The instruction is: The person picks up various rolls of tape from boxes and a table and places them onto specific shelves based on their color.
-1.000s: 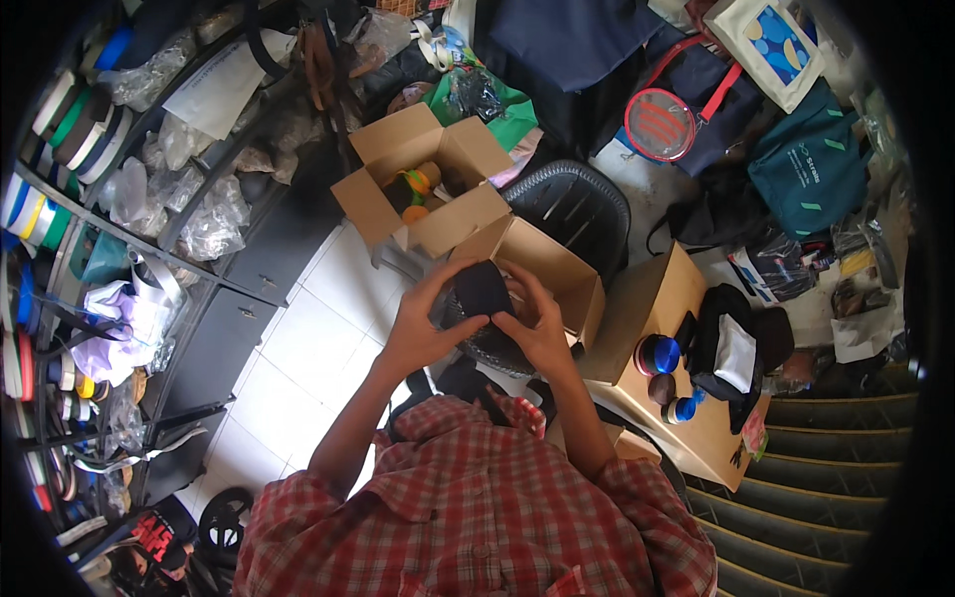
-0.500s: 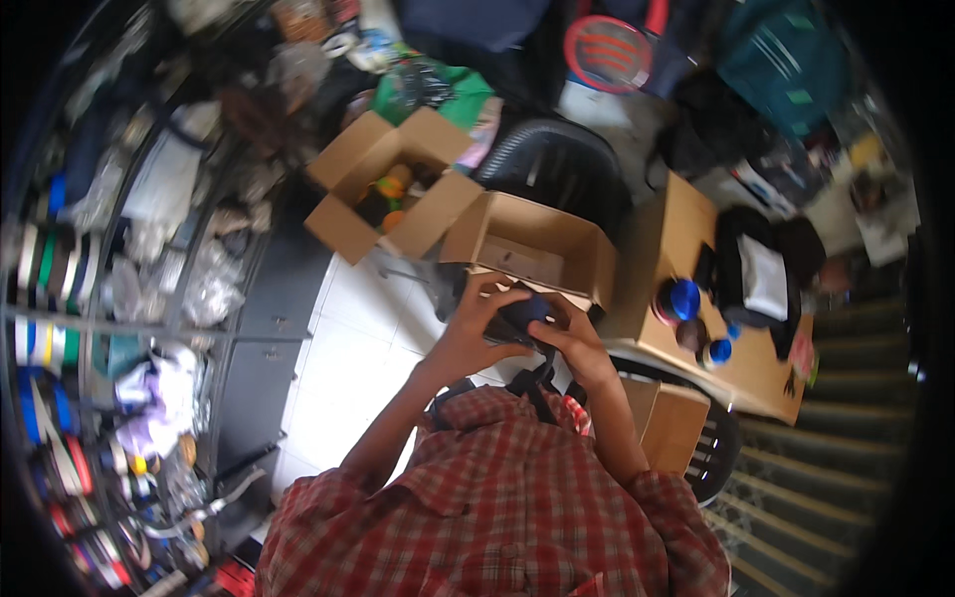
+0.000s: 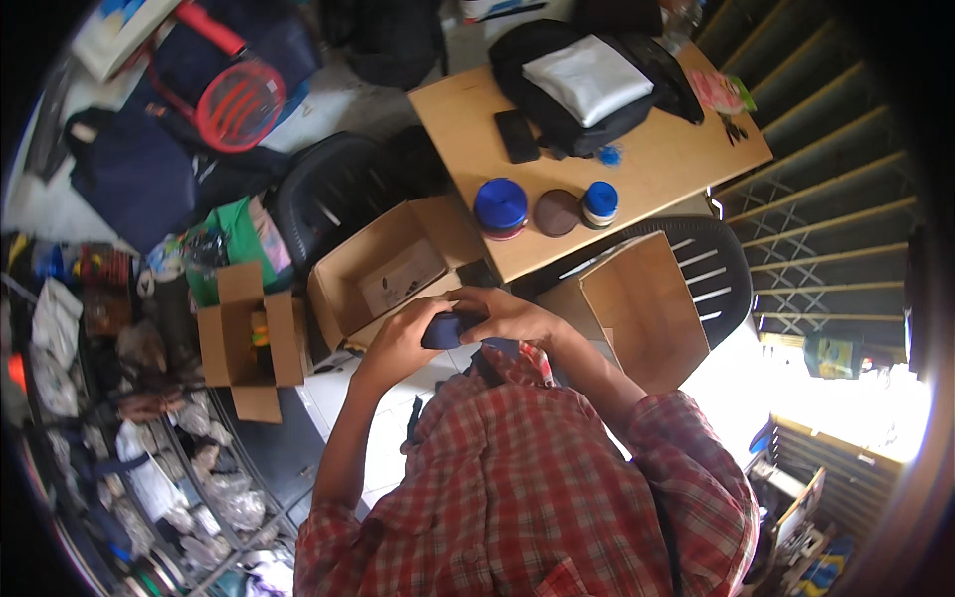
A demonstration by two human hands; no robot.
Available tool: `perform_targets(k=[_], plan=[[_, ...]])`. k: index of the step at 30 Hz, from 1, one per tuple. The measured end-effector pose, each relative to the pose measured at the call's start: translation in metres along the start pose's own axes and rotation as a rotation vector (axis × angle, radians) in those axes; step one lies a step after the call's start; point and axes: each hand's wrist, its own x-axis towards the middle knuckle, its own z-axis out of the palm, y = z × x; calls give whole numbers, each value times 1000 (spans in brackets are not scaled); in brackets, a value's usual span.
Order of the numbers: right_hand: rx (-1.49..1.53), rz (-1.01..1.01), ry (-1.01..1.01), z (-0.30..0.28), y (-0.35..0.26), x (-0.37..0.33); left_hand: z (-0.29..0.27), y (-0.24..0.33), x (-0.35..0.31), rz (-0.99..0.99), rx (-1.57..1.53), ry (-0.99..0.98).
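Note:
In front of my chest, both hands grip a small dark blue object (image 3: pixel 441 332); its exact kind is covered by the fingers. My left hand (image 3: pixel 400 344) curls round its left side, and my right hand (image 3: pixel 505 316) closes over its right side and top. Just beyond the hands an open cardboard box (image 3: pixel 343 289) tilts toward me, with small dark bits on its inner bottom. To its left stands another open carton (image 3: pixel 227 343) with something yellow and orange inside.
At the far right a wooden table (image 3: pixel 647 179) carries blue-topped round containers (image 3: pixel 500 206), a brown disc (image 3: pixel 557 213), a phone (image 3: pixel 516 136) and a black bag (image 3: pixel 522 60). An empty carton (image 3: pixel 647 308) rests on a black chair (image 3: pixel 731 274). Cluttered shelves (image 3: pixel 199 478) fill the left.
My view has swung to the right, so the table and boxes appear farther left. Both hands still hold the dark blue object, with the right fingers now more over its top.

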Motion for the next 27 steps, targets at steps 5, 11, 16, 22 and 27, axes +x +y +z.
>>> perform_targets(k=[5,11,16,22,27], plan=[[185,-65,193,-74,13,-31,40,8,95,-52,119,-318],[92,85,557,-130,24,-50,94,27,171,19,335,-377],[22,49,743,-164,33,-65,110,33,213,-13,93,-274],[70,-208,723,-176,17,-84,100,27,230,-106,-396,-252],[100,-273,791,-181,30,-83,129,29,228,-212,-426,-47]])
